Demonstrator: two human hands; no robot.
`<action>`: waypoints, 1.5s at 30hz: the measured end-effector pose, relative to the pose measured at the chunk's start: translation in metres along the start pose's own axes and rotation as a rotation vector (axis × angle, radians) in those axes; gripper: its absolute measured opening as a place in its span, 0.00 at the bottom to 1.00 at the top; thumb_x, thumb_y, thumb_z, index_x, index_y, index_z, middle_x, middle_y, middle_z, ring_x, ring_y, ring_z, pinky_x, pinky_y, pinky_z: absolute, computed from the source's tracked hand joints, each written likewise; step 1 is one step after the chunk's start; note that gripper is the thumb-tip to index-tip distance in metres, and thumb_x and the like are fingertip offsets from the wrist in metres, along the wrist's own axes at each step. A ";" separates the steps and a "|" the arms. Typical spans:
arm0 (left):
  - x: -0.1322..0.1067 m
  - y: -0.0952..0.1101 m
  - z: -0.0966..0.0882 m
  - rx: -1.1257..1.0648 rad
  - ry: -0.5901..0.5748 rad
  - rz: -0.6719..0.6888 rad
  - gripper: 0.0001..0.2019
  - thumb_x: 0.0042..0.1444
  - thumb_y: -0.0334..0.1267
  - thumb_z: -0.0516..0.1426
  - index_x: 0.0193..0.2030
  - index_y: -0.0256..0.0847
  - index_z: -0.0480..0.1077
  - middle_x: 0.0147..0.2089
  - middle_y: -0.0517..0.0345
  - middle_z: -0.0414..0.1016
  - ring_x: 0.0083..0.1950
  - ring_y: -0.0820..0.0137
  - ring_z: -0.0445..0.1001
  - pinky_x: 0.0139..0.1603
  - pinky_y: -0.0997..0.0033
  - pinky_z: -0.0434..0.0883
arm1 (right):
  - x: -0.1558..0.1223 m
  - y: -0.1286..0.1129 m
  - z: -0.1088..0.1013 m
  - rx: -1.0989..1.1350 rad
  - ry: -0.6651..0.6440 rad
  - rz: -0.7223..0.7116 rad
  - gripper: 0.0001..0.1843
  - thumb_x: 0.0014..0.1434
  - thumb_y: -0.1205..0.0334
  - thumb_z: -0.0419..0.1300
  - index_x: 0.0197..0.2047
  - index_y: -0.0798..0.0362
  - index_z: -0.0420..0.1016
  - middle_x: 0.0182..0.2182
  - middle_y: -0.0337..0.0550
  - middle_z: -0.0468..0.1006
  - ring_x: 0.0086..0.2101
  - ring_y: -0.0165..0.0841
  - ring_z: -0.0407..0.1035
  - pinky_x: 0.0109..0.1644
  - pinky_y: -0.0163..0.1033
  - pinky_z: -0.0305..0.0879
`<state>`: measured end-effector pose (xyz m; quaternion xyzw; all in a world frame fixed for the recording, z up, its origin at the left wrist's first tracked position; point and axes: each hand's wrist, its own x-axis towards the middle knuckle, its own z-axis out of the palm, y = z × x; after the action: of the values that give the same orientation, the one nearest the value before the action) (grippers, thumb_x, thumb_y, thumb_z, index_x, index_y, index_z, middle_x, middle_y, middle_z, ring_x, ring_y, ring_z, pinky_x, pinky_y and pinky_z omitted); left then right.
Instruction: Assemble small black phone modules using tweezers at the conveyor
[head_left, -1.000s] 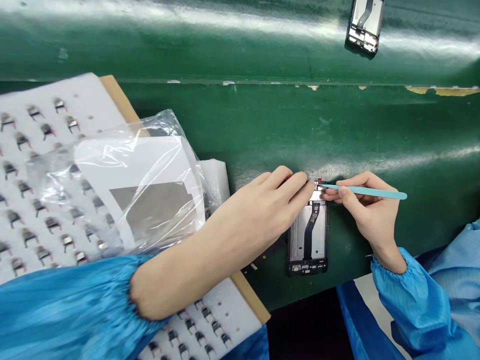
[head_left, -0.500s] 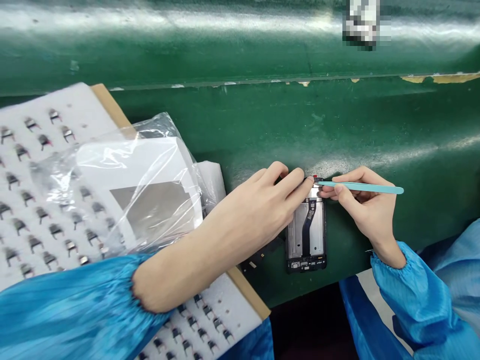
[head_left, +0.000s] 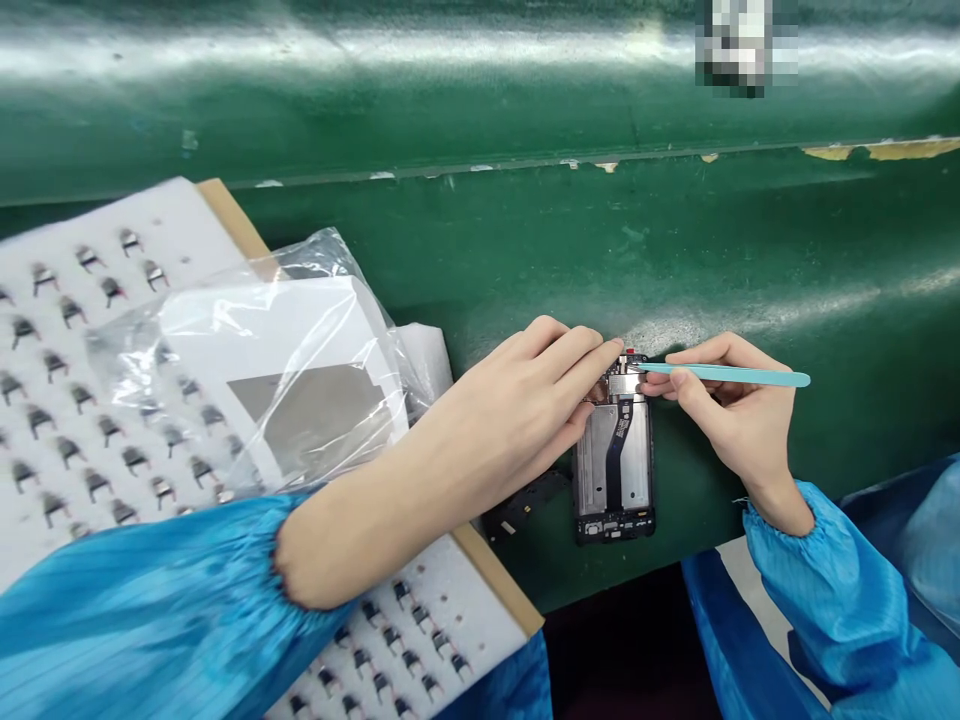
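An opened phone (head_left: 634,460) lies on the green work surface, its metal frame and a dark flat cable exposed. My left hand (head_left: 525,400) grips its upper left side, fingers bent and close together; they cover part of the upper end. In my right hand (head_left: 731,410) is a pair of light blue tweezers (head_left: 750,376), pinched between thumb and fingers. The tweezer tips reach the top of the phone near a small red part. What the tips touch there is too small to tell. A dark flat part (head_left: 536,500) lies left of the phone, partly under my left forearm.
At left, a white foam tray (head_left: 67,560) carries rows of small dark components, with cardboard along its edge. A clear plastic bag (head_left: 322,265) with a white box-like item inside overlaps the tray. A raised green ledge (head_left: 450,110) runs across the back; a pixelated object sits on it.
My left fingers have drawn slightly back and up, uncovering more of the phone's upper end. The tweezers stay nearly in place. The whole view has shifted a little.
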<state>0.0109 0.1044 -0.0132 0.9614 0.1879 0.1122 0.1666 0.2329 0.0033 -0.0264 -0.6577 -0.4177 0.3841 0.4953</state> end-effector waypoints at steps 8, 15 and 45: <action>0.001 0.002 -0.001 0.058 -0.053 0.038 0.19 0.76 0.27 0.53 0.70 0.29 0.72 0.59 0.39 0.80 0.55 0.51 0.76 0.56 0.50 0.79 | -0.002 0.001 -0.001 -0.021 0.002 -0.049 0.07 0.66 0.58 0.75 0.39 0.49 0.84 0.33 0.41 0.91 0.35 0.41 0.90 0.36 0.40 0.88; 0.001 0.002 -0.002 0.131 -0.083 0.053 0.21 0.76 0.28 0.52 0.71 0.27 0.72 0.59 0.38 0.79 0.53 0.50 0.75 0.54 0.49 0.80 | -0.003 0.005 -0.001 -0.121 0.000 -0.121 0.04 0.65 0.66 0.73 0.40 0.47 0.84 0.34 0.39 0.91 0.35 0.40 0.89 0.38 0.41 0.87; 0.002 -0.002 0.005 0.014 -0.113 -0.017 0.17 0.79 0.32 0.51 0.67 0.30 0.72 0.59 0.41 0.78 0.56 0.53 0.77 0.57 0.52 0.80 | -0.008 0.003 0.003 -0.404 0.043 -0.560 0.07 0.65 0.71 0.67 0.38 0.48 0.81 0.32 0.36 0.89 0.28 0.32 0.83 0.31 0.36 0.78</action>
<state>0.0135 0.1059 -0.0181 0.9658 0.1872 0.0548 0.1710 0.2276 -0.0032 -0.0290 -0.6104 -0.6390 0.1288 0.4500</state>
